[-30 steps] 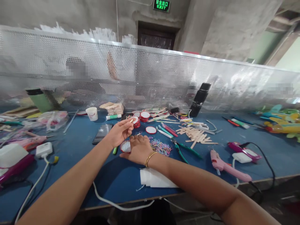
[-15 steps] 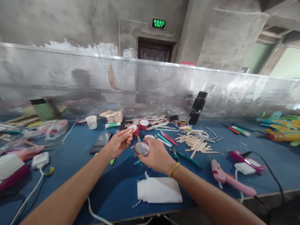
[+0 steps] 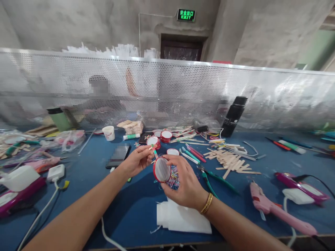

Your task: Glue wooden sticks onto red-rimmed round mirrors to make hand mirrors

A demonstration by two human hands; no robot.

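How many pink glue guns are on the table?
2: one glue gun at front right, another on the left, just beyond a white adapter. Others may be hidden.

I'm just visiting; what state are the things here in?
Left hand: pinching the colored stick
Colored stick: one end at the red-rimmed disc
Right hand: gripping the disc
Red-rimmed disc: held tilted
Pliers: handles spread apart
Glue gun at right: lying down
White pouch: lying flat
White cup: upright
Black bottle: capped
Green bottle: capped
Craft sticks: loosely heaped
Exit sign: lit

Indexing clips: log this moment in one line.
left hand: at colored stick; right hand: holding red-rimmed disc; white pouch: on blue table
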